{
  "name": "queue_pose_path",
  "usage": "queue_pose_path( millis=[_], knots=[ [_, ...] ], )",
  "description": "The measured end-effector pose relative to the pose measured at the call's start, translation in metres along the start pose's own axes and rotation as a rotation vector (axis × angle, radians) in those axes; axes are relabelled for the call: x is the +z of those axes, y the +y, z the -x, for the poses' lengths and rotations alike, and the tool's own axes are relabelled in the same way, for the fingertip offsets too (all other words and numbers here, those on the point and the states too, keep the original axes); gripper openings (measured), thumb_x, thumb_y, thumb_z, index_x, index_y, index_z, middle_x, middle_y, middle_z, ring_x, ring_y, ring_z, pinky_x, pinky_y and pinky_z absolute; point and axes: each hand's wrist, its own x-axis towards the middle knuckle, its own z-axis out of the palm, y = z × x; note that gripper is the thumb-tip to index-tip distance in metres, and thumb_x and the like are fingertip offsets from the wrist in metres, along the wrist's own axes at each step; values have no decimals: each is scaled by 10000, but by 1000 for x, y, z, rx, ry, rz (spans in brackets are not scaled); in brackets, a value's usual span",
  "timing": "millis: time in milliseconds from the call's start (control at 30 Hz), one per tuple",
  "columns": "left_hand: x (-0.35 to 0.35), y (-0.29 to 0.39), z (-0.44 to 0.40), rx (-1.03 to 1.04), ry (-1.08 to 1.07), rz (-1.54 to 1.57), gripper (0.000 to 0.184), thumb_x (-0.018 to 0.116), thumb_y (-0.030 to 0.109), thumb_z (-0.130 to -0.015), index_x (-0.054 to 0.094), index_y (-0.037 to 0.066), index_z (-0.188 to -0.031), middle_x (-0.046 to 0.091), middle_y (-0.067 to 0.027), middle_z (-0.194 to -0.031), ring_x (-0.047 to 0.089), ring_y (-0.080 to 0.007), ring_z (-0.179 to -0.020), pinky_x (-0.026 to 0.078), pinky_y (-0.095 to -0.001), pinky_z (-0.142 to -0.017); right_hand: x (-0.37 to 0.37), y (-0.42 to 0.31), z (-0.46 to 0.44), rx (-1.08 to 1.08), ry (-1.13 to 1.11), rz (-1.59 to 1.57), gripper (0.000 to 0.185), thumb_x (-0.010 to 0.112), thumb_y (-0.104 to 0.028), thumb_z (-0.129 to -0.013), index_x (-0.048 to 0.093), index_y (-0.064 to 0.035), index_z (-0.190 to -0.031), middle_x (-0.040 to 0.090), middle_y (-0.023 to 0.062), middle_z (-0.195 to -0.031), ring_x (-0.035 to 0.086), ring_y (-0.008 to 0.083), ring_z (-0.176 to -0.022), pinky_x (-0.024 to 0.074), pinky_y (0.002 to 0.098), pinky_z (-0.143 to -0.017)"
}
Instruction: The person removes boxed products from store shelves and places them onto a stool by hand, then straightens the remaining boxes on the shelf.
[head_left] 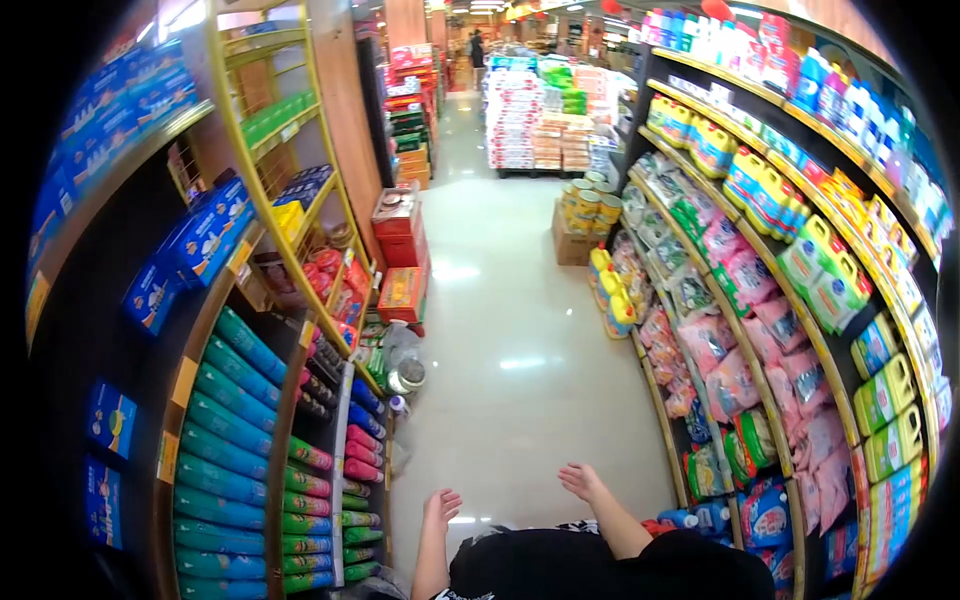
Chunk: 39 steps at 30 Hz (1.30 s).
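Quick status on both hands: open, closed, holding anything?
Left hand: open, fingers extended, nothing visible in it, held above the pale glossy floor.
Right hand: open, nothing visible in it, also above the floor.

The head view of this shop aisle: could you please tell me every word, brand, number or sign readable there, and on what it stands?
None can be read with certainty.
Blue cardboard boxes on the left shelf: print too blurred.
Yellow shelf-edge tags: too small.
Green plastic bottles low at left: too small.
Yellow-green plastic jugs at right: too blurred.
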Motion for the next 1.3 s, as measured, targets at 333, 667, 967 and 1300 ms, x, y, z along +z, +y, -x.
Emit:
queue_pose_path(
  millis=[333,667,967,1300],
  knots=[
    [-6,95,12,272,117,33,284,509,288,-892,595,70,-1054,670,-88,-941,649,-186,-845,461,-327,-723,160,-63,-48,-7,-105,2,333,465,-227,-927,493,-56,-1212,600,143,-1146,587,270,-1013,484,392,-866],
    [-31,211,26,655,373,-14,165,514,126,-917,609,26,-1007,675,-72,-890,633,-131,-799,486,-271,-700,360,-99,-103,111,-422,168,270,498,-227,-910,514,-72,-1130,623,104,-1009,605,229,-884,495,366,-793],
    [-63,335,162,989,844,-103,154,535,69,-927,615,-3,-1037,665,-64,-942,620,-123,-871,482,-259,-787,559,-87,-51,125,-1091,444,224,463,-169,-942,532,-52,-1120,654,126,-986,641,218,-898,499,311,-794],
    [-131,411,352,1394,1521,-137,194,496,135,-938,630,-1,-973,644,-60,-975,585,-133,-933,433,-275,-816,665,-41,75,-206,-1644,835,174,548,-82,-915,563,16,-1058,662,78,-918,626,123,-880,494,245,-772]
  ],
)
